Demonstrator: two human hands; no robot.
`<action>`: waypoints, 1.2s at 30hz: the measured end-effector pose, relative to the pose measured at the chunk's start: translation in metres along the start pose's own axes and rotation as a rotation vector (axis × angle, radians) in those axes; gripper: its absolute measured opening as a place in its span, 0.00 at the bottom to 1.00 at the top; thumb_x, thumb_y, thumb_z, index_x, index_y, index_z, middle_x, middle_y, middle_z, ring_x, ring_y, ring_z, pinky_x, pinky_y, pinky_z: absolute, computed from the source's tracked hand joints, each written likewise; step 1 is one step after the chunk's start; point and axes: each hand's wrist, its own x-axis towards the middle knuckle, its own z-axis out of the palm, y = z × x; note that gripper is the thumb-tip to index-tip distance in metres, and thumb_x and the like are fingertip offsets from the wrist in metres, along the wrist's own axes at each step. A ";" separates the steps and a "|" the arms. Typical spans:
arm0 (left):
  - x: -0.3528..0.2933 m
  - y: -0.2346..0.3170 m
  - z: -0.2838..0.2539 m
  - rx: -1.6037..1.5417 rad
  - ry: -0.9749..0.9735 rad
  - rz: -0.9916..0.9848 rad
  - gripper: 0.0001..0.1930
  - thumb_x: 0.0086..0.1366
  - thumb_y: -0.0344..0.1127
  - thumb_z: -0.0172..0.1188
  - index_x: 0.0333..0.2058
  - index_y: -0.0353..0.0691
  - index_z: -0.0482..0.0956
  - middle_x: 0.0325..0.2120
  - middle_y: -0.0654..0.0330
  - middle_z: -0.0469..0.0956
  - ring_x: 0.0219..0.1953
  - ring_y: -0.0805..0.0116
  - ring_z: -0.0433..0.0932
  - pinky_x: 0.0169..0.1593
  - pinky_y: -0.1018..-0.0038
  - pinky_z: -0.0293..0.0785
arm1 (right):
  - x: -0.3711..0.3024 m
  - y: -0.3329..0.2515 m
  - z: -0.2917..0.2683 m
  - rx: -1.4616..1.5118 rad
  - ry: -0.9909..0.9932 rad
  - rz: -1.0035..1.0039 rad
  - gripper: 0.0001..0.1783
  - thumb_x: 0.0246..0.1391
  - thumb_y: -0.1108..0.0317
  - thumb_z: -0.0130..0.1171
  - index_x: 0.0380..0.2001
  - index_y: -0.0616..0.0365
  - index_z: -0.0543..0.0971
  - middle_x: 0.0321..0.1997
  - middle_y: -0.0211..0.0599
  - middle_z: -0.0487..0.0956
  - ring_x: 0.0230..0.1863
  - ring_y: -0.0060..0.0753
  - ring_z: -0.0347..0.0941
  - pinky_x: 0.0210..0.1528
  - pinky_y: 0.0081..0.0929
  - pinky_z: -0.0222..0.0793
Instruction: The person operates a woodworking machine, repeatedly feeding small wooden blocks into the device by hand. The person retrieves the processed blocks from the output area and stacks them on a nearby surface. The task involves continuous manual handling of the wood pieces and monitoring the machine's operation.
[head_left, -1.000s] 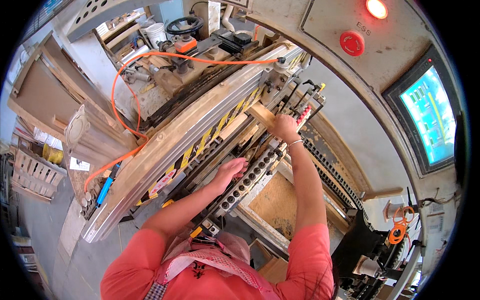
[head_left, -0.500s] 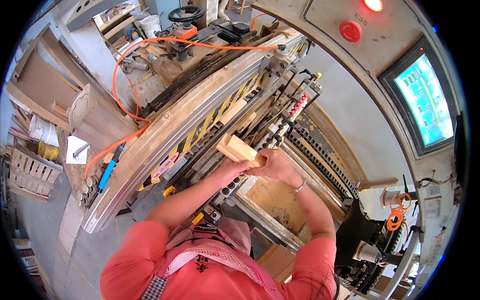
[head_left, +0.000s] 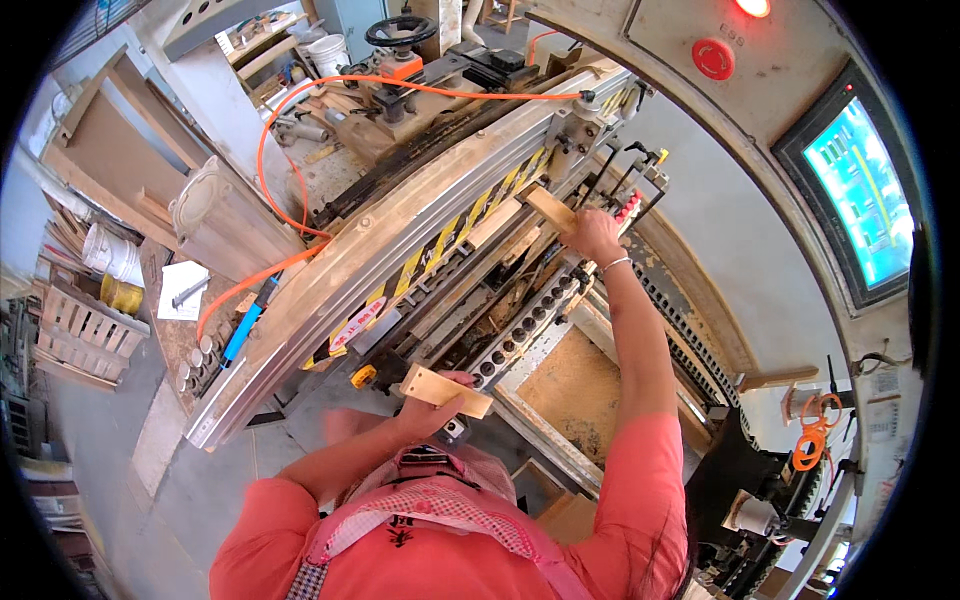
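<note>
Close to my body, my left hand (head_left: 425, 416) is closed around a short pale wooden block (head_left: 440, 389), with a small dark hole or mark near one end. Stretched out to the far right over the machine, my right hand (head_left: 596, 238) grips one end of a second pale wooden piece (head_left: 549, 208). That piece slants up and left from my fingers, above the machine's inner rails. A row of black round cups on a metal bar (head_left: 527, 328) lies between the two hands.
A long wood-topped metal beam (head_left: 330, 270) with a yellow-black striped strip runs diagonally at left. An orange hose (head_left: 262, 150) loops over it. At right stands a control panel with a lit screen (head_left: 860, 190) and a red stop button (head_left: 713, 59). A dusty wooden board (head_left: 575, 390) lies below.
My hands, together around the wooden pieces before, have parted. The right has reached forward and up with one piece; the left has drawn back toward my body with the other.
</note>
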 end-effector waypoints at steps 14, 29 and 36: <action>0.007 -0.026 -0.032 0.534 -0.105 0.227 0.12 0.58 0.31 0.59 0.42 0.39 0.74 0.48 0.55 0.72 0.45 0.63 0.73 0.50 0.70 0.66 | 0.006 0.005 0.020 -0.019 0.179 -0.002 0.27 0.35 0.45 0.66 0.29 0.58 0.81 0.37 0.40 0.77 0.47 0.42 0.71 0.44 0.35 0.70; 0.012 -0.031 -0.029 0.506 -0.108 0.295 0.11 0.57 0.29 0.59 0.39 0.38 0.74 0.48 0.50 0.71 0.47 0.59 0.73 0.50 0.70 0.66 | 0.011 -0.006 0.016 -0.069 0.074 0.040 0.24 0.39 0.47 0.63 0.30 0.58 0.81 0.34 0.43 0.78 0.43 0.43 0.73 0.43 0.36 0.72; 0.014 -0.025 -0.027 0.516 -0.107 0.312 0.09 0.58 0.29 0.58 0.38 0.38 0.74 0.47 0.48 0.71 0.48 0.56 0.73 0.49 0.68 0.67 | 0.017 -0.005 0.019 0.004 0.097 0.046 0.26 0.38 0.46 0.62 0.26 0.61 0.80 0.32 0.46 0.79 0.39 0.45 0.74 0.42 0.37 0.71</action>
